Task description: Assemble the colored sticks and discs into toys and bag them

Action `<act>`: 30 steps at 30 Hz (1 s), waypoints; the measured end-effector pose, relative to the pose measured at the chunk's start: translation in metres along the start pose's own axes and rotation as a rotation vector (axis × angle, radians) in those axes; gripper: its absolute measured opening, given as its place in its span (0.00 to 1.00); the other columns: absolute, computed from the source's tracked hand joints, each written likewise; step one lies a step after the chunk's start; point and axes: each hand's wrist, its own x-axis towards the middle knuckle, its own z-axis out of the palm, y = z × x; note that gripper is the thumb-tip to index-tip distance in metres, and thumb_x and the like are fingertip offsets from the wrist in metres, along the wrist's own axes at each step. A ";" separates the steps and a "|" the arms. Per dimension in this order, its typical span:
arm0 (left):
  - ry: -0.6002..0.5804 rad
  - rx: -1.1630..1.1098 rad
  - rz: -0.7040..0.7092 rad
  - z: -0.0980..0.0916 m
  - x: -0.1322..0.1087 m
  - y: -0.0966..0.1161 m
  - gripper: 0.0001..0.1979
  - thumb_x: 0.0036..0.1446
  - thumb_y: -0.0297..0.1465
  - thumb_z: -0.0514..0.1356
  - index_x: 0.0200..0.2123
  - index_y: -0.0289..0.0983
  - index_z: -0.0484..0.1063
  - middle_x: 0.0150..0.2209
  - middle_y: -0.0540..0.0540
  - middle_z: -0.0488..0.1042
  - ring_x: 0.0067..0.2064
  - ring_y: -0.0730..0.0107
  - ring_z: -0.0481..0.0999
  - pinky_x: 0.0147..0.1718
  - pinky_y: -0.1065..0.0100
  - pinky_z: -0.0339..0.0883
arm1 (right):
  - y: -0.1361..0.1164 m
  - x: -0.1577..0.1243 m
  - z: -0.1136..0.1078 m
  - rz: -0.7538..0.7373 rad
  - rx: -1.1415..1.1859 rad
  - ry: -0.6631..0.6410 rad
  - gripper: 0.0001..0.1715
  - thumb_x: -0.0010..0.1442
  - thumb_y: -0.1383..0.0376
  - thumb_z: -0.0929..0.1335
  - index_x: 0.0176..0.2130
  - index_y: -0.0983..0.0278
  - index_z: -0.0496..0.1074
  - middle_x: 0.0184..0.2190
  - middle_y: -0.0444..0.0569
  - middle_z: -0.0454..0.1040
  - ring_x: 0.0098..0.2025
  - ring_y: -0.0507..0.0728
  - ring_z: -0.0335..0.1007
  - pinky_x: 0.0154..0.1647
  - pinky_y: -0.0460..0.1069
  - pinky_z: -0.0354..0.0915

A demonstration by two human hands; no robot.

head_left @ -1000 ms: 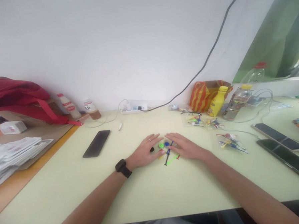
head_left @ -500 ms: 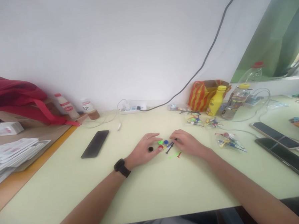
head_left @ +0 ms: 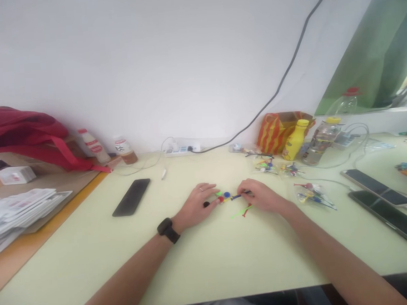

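Note:
My left hand [head_left: 197, 204] rests on the table with its fingers stretched apart around several small plastic discs. Its thumb reaches the red disc [head_left: 221, 199]; a black disc [head_left: 206, 204] lies between thumb and fingers. The green disc [head_left: 218, 193] is partly covered by the fingertips, and a blue disc [head_left: 226, 194] lies just beyond. My right hand [head_left: 258, 195] is closed in a pinch on a thin dark blue plastic stick [head_left: 236, 196], which points left towards the discs. A yellow stick [head_left: 227, 199] is by its left end. Below lie a light green stick [head_left: 240, 212] and a red stick [head_left: 246, 211].
Small bags of coloured plastic pieces [head_left: 315, 196] lie to the right, near two phones [head_left: 379, 186]. A black phone [head_left: 131, 197] is at left. Bottles, including a yellow bottle [head_left: 295, 141], a striped bag [head_left: 270, 133] and a power strip [head_left: 181, 150] stand along the wall.
My right hand has shifted slightly right, and the dark stick at its fingertips has swung from slanting to nearly level. My left hand stays over the discs. The view has shifted slightly.

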 end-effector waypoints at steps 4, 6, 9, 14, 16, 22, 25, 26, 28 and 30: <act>0.012 -0.011 -0.028 0.000 0.002 -0.003 0.16 0.69 0.33 0.58 0.58 0.44 0.75 0.59 0.44 0.75 0.62 0.55 0.70 0.63 0.49 0.66 | 0.002 -0.001 -0.005 0.018 0.046 -0.013 0.15 0.61 0.75 0.64 0.41 0.59 0.76 0.42 0.49 0.79 0.44 0.59 0.75 0.46 0.53 0.68; 0.010 -0.026 -0.035 0.000 0.002 -0.004 0.16 0.70 0.31 0.56 0.58 0.44 0.75 0.58 0.44 0.76 0.61 0.56 0.71 0.62 0.50 0.67 | 0.005 0.000 -0.006 0.030 0.077 0.000 0.15 0.62 0.73 0.65 0.42 0.59 0.76 0.43 0.48 0.80 0.44 0.59 0.75 0.45 0.53 0.68; 0.031 -0.047 -0.061 0.000 0.002 -0.005 0.17 0.70 0.29 0.55 0.57 0.44 0.75 0.55 0.45 0.78 0.58 0.57 0.73 0.59 0.52 0.69 | 0.013 0.003 -0.004 0.063 0.058 0.100 0.12 0.63 0.71 0.65 0.41 0.59 0.76 0.42 0.49 0.80 0.44 0.59 0.75 0.46 0.53 0.68; 0.062 -0.022 -0.113 -0.001 0.002 -0.001 0.16 0.66 0.30 0.59 0.55 0.44 0.76 0.52 0.46 0.79 0.56 0.56 0.73 0.57 0.52 0.69 | 0.023 0.004 0.001 0.161 -0.047 0.163 0.11 0.63 0.70 0.66 0.42 0.59 0.76 0.41 0.49 0.80 0.43 0.60 0.75 0.44 0.54 0.67; 0.071 -0.018 -0.108 -0.003 0.003 0.003 0.15 0.64 0.31 0.62 0.54 0.44 0.76 0.51 0.45 0.79 0.56 0.55 0.73 0.57 0.52 0.69 | 0.022 0.003 -0.003 0.143 -0.033 0.146 0.10 0.61 0.70 0.67 0.41 0.59 0.76 0.41 0.49 0.80 0.43 0.59 0.75 0.45 0.53 0.68; 0.064 0.010 0.019 -0.008 0.000 0.014 0.06 0.64 0.38 0.64 0.39 0.43 0.80 0.55 0.45 0.75 0.59 0.54 0.69 0.60 0.51 0.65 | 0.019 0.000 -0.011 -0.001 -0.028 0.014 0.04 0.56 0.70 0.70 0.31 0.60 0.74 0.37 0.48 0.78 0.44 0.60 0.73 0.48 0.53 0.67; 0.005 0.054 0.052 -0.007 -0.002 0.018 0.07 0.64 0.39 0.64 0.40 0.45 0.81 0.57 0.45 0.74 0.61 0.51 0.65 0.62 0.49 0.62 | 0.021 0.000 -0.008 0.020 -0.038 -0.015 0.06 0.56 0.71 0.69 0.31 0.60 0.74 0.36 0.48 0.78 0.42 0.60 0.73 0.46 0.53 0.67; -0.016 0.070 0.053 -0.007 -0.002 0.018 0.09 0.63 0.39 0.64 0.44 0.46 0.81 0.58 0.45 0.73 0.62 0.50 0.64 0.62 0.48 0.61 | 0.021 0.001 -0.007 0.027 -0.037 -0.015 0.06 0.56 0.71 0.69 0.31 0.60 0.74 0.35 0.48 0.77 0.42 0.59 0.73 0.46 0.53 0.67; -0.055 0.104 0.040 -0.005 -0.003 0.017 0.16 0.64 0.40 0.64 0.54 0.49 0.78 0.60 0.44 0.71 0.63 0.47 0.62 0.62 0.45 0.60 | 0.022 0.001 -0.006 0.042 -0.032 -0.008 0.06 0.55 0.71 0.68 0.30 0.61 0.74 0.35 0.48 0.77 0.41 0.59 0.73 0.46 0.53 0.67; -0.072 0.135 0.020 -0.003 -0.003 0.015 0.20 0.66 0.40 0.62 0.60 0.50 0.74 0.60 0.43 0.70 0.63 0.47 0.63 0.62 0.44 0.61 | 0.021 0.002 -0.008 0.076 -0.022 0.013 0.06 0.53 0.72 0.69 0.30 0.61 0.74 0.34 0.47 0.78 0.40 0.59 0.74 0.45 0.52 0.67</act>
